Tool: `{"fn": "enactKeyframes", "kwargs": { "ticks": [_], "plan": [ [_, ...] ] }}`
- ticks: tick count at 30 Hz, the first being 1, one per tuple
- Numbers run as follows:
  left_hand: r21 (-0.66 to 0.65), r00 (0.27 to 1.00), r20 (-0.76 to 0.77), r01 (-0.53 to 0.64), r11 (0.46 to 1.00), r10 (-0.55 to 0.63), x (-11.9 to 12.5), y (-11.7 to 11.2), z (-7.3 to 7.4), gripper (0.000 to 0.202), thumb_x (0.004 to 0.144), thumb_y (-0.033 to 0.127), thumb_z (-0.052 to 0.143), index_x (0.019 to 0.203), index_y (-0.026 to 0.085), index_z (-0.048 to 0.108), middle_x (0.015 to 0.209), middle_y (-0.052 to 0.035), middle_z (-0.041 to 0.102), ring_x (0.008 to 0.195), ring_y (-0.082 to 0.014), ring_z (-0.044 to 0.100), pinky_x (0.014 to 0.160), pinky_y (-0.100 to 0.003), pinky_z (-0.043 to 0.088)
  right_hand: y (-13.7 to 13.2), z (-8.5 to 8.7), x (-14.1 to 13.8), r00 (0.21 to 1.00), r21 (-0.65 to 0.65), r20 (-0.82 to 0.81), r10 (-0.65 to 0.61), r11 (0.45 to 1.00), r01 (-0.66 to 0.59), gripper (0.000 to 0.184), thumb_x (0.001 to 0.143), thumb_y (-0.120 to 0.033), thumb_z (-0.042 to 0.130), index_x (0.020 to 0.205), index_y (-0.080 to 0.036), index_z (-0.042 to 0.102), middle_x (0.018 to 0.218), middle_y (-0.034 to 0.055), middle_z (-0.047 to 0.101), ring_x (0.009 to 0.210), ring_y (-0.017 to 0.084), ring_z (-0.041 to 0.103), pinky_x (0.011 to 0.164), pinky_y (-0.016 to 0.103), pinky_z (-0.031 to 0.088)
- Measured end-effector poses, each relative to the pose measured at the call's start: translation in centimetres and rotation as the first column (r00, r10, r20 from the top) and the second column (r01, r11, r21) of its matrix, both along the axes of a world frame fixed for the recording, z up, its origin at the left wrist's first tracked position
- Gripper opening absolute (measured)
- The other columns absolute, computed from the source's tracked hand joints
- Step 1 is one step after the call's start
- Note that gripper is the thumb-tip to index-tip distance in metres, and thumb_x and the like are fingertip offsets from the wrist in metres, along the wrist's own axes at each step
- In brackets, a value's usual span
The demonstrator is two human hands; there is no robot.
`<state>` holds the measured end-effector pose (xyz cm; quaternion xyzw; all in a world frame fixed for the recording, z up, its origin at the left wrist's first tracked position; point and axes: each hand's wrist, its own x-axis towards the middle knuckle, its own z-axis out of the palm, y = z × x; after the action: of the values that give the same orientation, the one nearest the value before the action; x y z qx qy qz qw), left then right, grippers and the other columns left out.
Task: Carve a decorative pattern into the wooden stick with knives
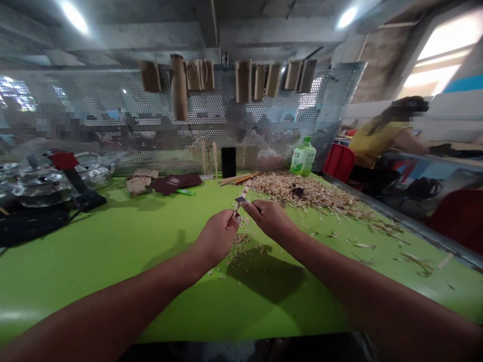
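Both my hands are raised over the green table (113, 281), close together near its middle. My left hand (217, 236) is closed around the lower end of a thin wooden stick (243, 192) that points up and away. My right hand (268, 217) is closed in a pinch on a small dark blade (242, 200) pressed against the stick. A small heap of wood shavings (241, 246) lies on the table just under the hands.
A large pile of shavings (309, 193) spreads to the back right, beside a green drink bottle (303, 157). More sticks (241, 178), a dark phone (228, 162) and brown paper pieces (175, 182) lie at the back. Metal parts and a red-handled tool (71, 176) stand left. A person in yellow (377, 138) sits far right.
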<state>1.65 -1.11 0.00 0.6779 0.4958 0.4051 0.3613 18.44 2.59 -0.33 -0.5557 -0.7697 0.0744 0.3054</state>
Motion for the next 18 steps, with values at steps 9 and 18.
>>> {"fn": "enactKeyframes", "kwargs": {
  "ticks": [9,18],
  "plan": [
    [-0.102,0.991,0.104,0.092,0.99,-0.082,-0.1,-0.1,0.5,0.024,0.087,0.038,0.051,0.074,0.019,0.051,0.058,0.004,0.039,0.047,-0.0085,0.03,0.045,-0.022,0.021,-0.2,0.4,0.1,0.999,0.057,0.006,-0.032,0.998,0.032,0.056,0.089,-0.066,0.031,0.06,-0.02,0.046,0.053,0.0008,0.045,0.048,0.011,0.033,0.05,0.028,0.017],
    [-0.29,0.946,0.313,0.185,0.939,-0.09,-0.2,-0.3,1.7,0.018,0.09,0.036,0.048,0.085,0.018,0.05,0.057,0.007,0.038,0.04,-0.0041,0.026,0.039,-0.019,0.021,-0.6,0.9,0.6,0.988,0.208,0.05,-0.144,0.969,0.131,0.054,0.09,-0.063,0.032,0.059,-0.02,0.046,0.053,0.0,0.044,0.048,0.011,0.032,0.049,0.027,0.014]
  ]
}}
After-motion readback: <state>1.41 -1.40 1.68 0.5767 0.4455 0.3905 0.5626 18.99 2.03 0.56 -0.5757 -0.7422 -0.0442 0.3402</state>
